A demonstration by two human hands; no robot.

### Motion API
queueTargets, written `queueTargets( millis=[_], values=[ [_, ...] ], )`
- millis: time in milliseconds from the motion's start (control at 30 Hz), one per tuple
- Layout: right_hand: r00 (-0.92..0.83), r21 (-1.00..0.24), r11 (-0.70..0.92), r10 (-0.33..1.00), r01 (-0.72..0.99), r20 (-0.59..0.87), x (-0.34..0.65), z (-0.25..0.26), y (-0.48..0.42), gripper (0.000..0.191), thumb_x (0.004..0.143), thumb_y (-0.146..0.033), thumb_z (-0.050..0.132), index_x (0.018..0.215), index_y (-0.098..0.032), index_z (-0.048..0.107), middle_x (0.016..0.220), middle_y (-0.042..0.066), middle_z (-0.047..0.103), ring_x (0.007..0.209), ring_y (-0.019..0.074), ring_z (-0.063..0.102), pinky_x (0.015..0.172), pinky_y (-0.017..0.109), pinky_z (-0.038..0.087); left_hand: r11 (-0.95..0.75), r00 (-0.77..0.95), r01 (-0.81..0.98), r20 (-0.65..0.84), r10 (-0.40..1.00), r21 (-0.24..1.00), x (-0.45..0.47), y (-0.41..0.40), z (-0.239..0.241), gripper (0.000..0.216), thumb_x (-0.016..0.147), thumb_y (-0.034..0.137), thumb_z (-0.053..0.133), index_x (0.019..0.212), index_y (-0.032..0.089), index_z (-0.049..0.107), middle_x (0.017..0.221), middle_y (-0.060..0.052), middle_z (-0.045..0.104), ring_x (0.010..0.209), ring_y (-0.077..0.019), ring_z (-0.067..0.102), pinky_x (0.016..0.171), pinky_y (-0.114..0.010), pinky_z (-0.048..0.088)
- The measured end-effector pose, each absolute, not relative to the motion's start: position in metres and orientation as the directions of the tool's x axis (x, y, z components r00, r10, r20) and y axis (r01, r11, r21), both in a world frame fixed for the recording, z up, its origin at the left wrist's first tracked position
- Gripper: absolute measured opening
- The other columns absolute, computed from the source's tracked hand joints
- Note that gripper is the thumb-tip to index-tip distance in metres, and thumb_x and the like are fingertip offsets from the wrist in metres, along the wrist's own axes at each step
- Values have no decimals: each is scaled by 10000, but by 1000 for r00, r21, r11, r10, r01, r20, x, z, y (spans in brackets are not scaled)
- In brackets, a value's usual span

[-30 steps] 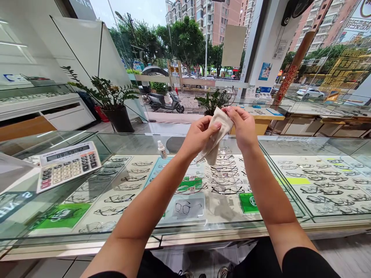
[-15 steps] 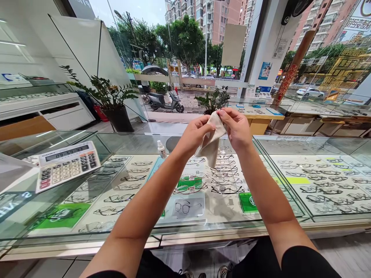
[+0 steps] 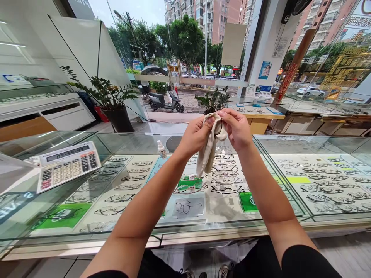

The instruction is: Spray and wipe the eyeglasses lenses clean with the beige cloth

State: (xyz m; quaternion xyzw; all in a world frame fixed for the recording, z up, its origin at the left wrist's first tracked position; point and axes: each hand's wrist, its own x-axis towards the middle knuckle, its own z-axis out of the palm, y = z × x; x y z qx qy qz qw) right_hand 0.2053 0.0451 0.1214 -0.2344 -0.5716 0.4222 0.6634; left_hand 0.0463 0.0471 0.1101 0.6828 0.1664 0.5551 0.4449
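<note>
A glass-topped display table crosses the shop interior, its near edge facing the person's shoes. Under the glass, near the front, lie a card picturing eyeglasses and a green card; rows of spectacles extend behind them. A calculator sits tilted at the left. Above the table, a pale cloth hangs bunched between both hands. The left hand grips it, thumb pressed on the fabric; the fingers of the right hand pinch its upper part. Whether the folds enclose anything cannot be determined. A small white bottle stands upright to the left of the cloth, towards the table's far side. Beyond are two potted plants; outside the window, a parked scooter, trees and apartment buildings.
</note>
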Motion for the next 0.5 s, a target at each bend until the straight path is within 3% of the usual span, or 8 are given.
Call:
queueTargets(
  millis=[100,200,333,500],
  values=[
    [0,-813,476,863,-337,505,205,122,46,245,718,-474,923,799,-269,817,874,-2,772,808,159,664,820,333,580,-526,493,-233,566,661,818,37,52,112,518,852,670,830,956,176,719,846,-30,667,739,-158,555,692,-276,442],
    [-16,-838,443,881,-319,472,203,120,47,300,691,-508,945,839,-274,829,925,5,801,855,174,694,865,349,594,-558,449,-202,582,678,805,38,53,111,528,818,622,883,1042,168,734,878,-34,695,763,-160,581,706,-272,457],
    [-68,-834,472,858,-286,509,200,117,47,312,721,-536,931,874,-284,829,960,4,810,940,185,712,1004,375,583,-604,259,-198,636,727,772,46,49,110,521,882,703,783,891,186,717,715,3,622,622,-127,486,599,-272,402],
    [-37,-791,558,811,-251,583,204,118,47,224,817,-510,871,875,-302,812,1002,6,782,985,185,695,1068,390,555,-542,295,-198,577,761,816,37,56,114,623,861,806,733,760,194,669,670,-9,620,596,-133,504,565,-283,403]
  ],
)
